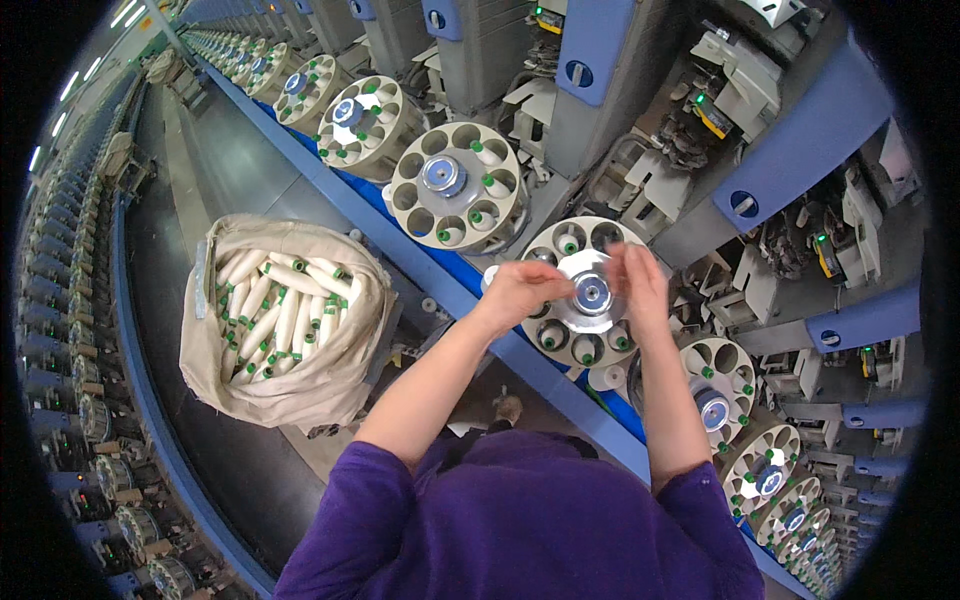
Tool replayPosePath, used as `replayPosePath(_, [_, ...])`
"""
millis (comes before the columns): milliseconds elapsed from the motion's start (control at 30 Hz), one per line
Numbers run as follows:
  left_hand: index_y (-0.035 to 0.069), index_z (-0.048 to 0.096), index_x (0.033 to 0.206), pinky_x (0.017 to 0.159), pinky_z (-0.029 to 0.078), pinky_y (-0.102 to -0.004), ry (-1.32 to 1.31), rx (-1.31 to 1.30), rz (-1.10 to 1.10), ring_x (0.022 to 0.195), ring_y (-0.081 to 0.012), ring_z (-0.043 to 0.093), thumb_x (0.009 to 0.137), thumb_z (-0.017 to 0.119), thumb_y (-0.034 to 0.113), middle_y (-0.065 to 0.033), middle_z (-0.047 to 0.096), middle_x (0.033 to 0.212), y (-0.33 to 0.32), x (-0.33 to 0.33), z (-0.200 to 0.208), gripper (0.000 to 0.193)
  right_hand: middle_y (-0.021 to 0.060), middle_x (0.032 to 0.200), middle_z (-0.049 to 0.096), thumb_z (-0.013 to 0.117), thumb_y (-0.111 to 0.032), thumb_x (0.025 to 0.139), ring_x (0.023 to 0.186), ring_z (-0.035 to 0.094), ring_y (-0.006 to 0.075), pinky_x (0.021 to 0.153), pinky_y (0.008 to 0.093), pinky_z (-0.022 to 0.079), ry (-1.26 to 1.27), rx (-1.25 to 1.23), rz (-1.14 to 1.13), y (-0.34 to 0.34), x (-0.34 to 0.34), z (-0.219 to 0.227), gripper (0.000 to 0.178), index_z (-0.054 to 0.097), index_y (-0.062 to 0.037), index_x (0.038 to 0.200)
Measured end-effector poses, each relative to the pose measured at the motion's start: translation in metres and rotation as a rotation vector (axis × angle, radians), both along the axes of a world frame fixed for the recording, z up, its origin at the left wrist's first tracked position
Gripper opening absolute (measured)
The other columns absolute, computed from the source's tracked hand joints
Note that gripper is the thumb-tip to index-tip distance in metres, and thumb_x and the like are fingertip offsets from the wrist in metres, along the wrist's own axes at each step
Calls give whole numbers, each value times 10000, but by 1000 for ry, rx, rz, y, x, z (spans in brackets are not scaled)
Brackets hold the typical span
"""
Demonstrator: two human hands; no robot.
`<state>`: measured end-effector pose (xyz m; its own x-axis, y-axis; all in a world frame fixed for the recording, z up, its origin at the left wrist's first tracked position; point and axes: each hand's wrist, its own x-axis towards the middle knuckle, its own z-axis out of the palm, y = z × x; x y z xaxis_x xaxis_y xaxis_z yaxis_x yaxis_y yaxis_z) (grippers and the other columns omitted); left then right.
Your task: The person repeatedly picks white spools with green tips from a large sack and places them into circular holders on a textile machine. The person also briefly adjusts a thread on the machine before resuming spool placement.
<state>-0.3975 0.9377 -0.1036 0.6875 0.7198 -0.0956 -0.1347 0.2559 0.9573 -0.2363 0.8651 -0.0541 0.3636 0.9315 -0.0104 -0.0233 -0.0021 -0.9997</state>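
Right of the frame's centre, the left hand (535, 287) has its fingertips drawn close by the blue-and-silver hub (592, 293) of a round wheel (588, 230), the right hand (640, 283) blurred at its other side; whether either pinches anything, I cannot tell. Green-ended yarn bobbins (587, 350) stand in the wheel's holes, and more fill a cloth sack (215, 375) left of centre. The bobbins should be light and stiff under soft, easily snagged yarn, best gripped by their green ends.
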Motion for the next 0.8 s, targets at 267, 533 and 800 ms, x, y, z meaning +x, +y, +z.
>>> replayPosePath(267, [37, 613, 966, 694, 451, -248, -142, 39, 299, 814, -121, 606, 825, 636, 133, -51, 659, 863, 50, -66, 73, 172, -33, 668, 570, 593, -210, 876, 572, 506, 74, 523, 199, 382, -6, 94, -101, -12, 29, -33, 166, 601, -66, 795])
replayPosePath(533, [50, 567, 1047, 666, 437, -218, 209, 38, 296, 793, -96, 576, 834, 609, 103, -15, 619, 884, 55, -134, -27, 223, 99, 870, 673, 646, -196, 784, 817, 646, 255, 764, 338, 489, -730, -439, -81, -8, 22, -2, 239, 643, -105, 1004])
replayPosePath(800, [-1, 569, 1009, 694, 442, -232, 371, 89, 85, 761, -101, 545, 845, 603, 114, -31, 603, 875, 42, -180, -84, 204, 99, 1048, 493, 705, -345, 624, 1140, 382, 275, 1000, 653, 131, -1634, -552, 270, 19, -54, -54, 450, 623, -43, 947])
